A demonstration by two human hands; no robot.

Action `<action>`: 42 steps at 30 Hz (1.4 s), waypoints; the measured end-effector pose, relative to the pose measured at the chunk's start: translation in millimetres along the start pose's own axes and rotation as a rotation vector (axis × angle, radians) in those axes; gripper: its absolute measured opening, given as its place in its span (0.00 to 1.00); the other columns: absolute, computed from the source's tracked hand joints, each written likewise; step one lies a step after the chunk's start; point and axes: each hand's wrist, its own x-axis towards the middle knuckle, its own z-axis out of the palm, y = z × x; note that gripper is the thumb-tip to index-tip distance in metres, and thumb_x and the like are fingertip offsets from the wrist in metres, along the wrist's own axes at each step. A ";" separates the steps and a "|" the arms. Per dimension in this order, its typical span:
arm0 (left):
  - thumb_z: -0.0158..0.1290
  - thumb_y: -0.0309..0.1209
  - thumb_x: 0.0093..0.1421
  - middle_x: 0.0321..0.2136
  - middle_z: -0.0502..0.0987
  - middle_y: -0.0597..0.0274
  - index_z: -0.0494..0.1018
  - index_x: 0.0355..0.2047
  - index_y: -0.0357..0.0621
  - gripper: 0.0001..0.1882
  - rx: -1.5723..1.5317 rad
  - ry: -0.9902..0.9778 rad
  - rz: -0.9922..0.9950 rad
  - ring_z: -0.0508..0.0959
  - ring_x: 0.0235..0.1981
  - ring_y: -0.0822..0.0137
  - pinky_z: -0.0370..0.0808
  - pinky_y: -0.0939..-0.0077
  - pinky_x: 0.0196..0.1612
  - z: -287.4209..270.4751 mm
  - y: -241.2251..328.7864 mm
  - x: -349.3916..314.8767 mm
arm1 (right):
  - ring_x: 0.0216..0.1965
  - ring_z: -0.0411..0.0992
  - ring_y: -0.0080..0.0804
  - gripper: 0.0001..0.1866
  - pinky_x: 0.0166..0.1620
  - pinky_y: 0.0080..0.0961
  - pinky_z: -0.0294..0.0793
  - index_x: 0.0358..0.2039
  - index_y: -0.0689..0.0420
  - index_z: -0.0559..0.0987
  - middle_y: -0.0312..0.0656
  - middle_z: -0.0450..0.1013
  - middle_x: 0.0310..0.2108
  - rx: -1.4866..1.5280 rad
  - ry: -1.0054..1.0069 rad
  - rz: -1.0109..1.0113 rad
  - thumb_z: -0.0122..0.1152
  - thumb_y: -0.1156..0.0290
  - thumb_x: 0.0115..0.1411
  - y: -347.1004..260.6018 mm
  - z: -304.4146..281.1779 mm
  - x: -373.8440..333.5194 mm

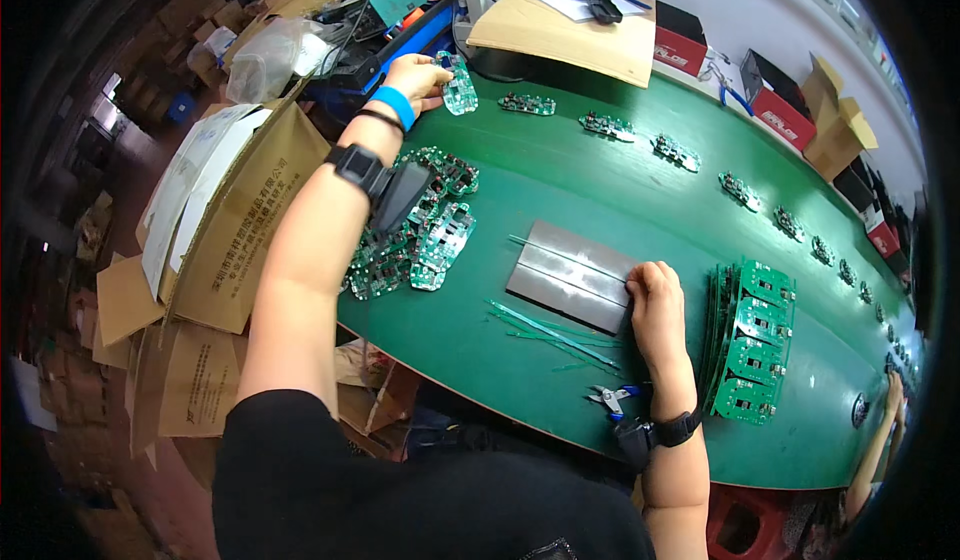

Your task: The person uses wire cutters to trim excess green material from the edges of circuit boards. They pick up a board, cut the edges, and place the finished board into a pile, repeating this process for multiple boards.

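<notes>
Out at the far left, my left hand (415, 82) grips a green circuit board (459, 88), held tilted near the far edge of the table. Beneath that forearm lies a heap of populated circuit boards (440, 240). My right hand (655, 305) has its fingers curled together at the right edge of a grey metal plate (570, 278) with grooves; what they pinch, if anything, is hidden. Thin green strips (555, 334) are scattered in front of the plate. A pair of blue-handled cutters (612, 398) lies beside my right wrist. Right of that hand stands a stack of green board panels (752, 345).
Single circuit boards (607, 127) form a long curving row along the green table (560, 190). Cardboard boxes (245, 230) stand against the left edge. Tools rest on a cardboard sheet (560, 40) at the back. Another person's arm (880, 435) reaches in at the far right.
</notes>
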 end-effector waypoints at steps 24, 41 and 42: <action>0.63 0.24 0.55 0.37 0.78 0.49 0.74 0.36 0.28 0.12 0.055 0.442 -0.252 0.81 0.34 0.56 0.86 0.61 0.33 19.9 -104.1 135.2 | 0.34 0.72 0.46 0.07 0.40 0.38 0.72 0.33 0.60 0.78 0.46 0.72 0.27 0.157 -0.393 -0.157 0.63 0.71 0.56 -54.7 -23.1 -19.5; 0.55 0.42 0.62 0.53 0.71 0.44 0.70 0.52 0.37 0.24 0.814 -0.915 0.886 0.67 0.60 0.45 0.65 0.55 0.61 77.5 -61.8 -221.4 | 0.41 0.70 0.44 0.08 0.47 0.36 0.69 0.32 0.62 0.80 0.46 0.73 0.36 -0.193 0.365 -0.061 0.67 0.75 0.52 -94.7 -104.6 -41.6; 0.54 0.46 0.62 0.60 0.65 0.44 0.66 0.57 0.39 0.29 0.938 -0.844 0.982 0.60 0.64 0.42 0.61 0.49 0.63 78.5 -79.0 -241.7 | 0.50 0.68 0.48 0.20 0.54 0.40 0.66 0.43 0.58 0.79 0.50 0.71 0.46 -0.291 0.307 0.048 0.71 0.68 0.50 -83.0 -114.7 -54.2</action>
